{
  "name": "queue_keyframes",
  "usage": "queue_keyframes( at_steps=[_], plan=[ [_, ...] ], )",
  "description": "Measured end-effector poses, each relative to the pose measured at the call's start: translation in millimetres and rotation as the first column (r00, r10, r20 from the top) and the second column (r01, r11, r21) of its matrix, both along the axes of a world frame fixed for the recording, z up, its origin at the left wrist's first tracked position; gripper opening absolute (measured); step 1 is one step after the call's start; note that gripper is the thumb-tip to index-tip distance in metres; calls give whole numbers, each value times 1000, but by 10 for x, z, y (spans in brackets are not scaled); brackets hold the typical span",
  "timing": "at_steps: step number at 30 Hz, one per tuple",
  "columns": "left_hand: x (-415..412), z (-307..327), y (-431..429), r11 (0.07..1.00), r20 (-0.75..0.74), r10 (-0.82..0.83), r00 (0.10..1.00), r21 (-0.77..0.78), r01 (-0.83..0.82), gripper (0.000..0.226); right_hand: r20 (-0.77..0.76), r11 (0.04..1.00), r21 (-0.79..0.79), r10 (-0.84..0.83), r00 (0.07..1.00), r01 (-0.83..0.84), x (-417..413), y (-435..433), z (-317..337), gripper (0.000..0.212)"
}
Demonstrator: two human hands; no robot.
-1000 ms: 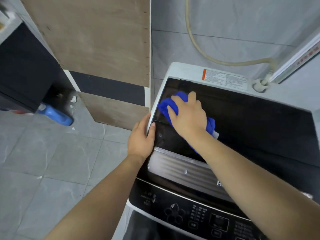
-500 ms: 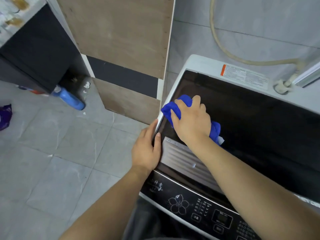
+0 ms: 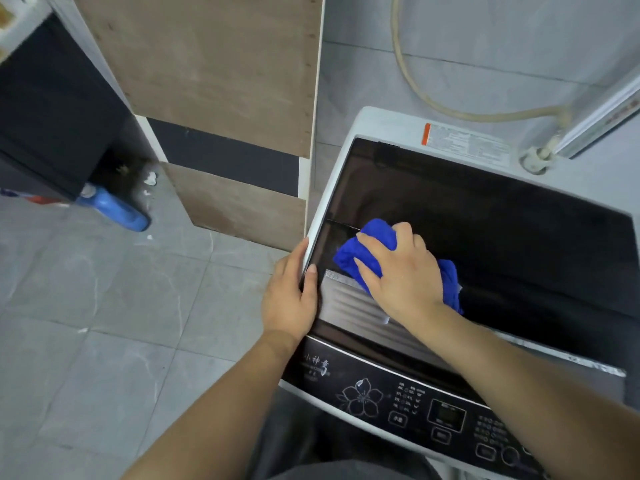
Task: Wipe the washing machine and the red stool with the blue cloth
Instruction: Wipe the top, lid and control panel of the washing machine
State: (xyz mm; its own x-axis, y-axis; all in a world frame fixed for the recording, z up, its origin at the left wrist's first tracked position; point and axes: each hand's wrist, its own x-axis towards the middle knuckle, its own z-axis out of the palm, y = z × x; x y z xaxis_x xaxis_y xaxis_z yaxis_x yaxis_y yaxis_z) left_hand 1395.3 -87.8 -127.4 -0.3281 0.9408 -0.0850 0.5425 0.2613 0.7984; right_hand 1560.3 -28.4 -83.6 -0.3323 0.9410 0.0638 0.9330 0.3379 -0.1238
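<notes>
On top of the washing machine [image 3: 381, 124], near the front left corner of its dark glass lid [image 3: 502, 237], the right hand [image 3: 401, 275] bears down on the bunched blue cloth [image 3: 349, 258]; its fingers are a little spread and curl over the wad, gripping it against the glass, with blue fabric showing past the fingertips on the left and behind the wrist on the right. The cloth lies just where the glass meets the ribbed silver strip [image 3: 346, 303] along the lid's front edge, touching both; the left hand [image 3: 289, 299] clasps the machine's white left rim, thumb laid flat on top beside the glass, fingers pressed together down the outer side. Below the silver strip runs the black control panel [image 3: 398, 403], printed with a flower and rows of buttons; a label [image 3: 464, 142] with an orange stripe sits on the white back edge, and a beige hose [image 3: 450, 112] loops along the grey wall behind. Left of the machine stands a wooden board [image 3: 214, 71]; a blue bottle [image 3: 114, 211] lies on its side on the grey tiled floor [image 3: 104, 341], well apart from the machine.
</notes>
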Motion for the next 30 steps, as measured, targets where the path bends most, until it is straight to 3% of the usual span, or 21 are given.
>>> queue_keyframes(
  at_steps=[3,7,15,22,27,30],
  plan=[
    [-114,-13,-88,999,183,-39,982,4,39,44,10,1000,11,-13,1000,12,-235,43,-9,43],
    [-198,-54,-198,999,267,-28,963,-17,33,41,-9,999,6,-44,999,44,-580,162,49,40],
    [-132,-85,-207,1000,212,-10,977,-8,12,38,15,999,-19,-34,999,34,-366,-21,50,45],
    [-210,-73,-181,997,322,-34,946,-49,53,40,17,992,-34,-122,992,122,-627,252,70,43],
    [-389,28,41,969,307,-225,925,-33,247,47,-42,977,-56,-208,977,206,-721,510,116,42],
    [-508,77,345,925,228,-358,906,-44,377,48,-95,929,-80,-367,925,360,-600,549,135,45]
  ],
)
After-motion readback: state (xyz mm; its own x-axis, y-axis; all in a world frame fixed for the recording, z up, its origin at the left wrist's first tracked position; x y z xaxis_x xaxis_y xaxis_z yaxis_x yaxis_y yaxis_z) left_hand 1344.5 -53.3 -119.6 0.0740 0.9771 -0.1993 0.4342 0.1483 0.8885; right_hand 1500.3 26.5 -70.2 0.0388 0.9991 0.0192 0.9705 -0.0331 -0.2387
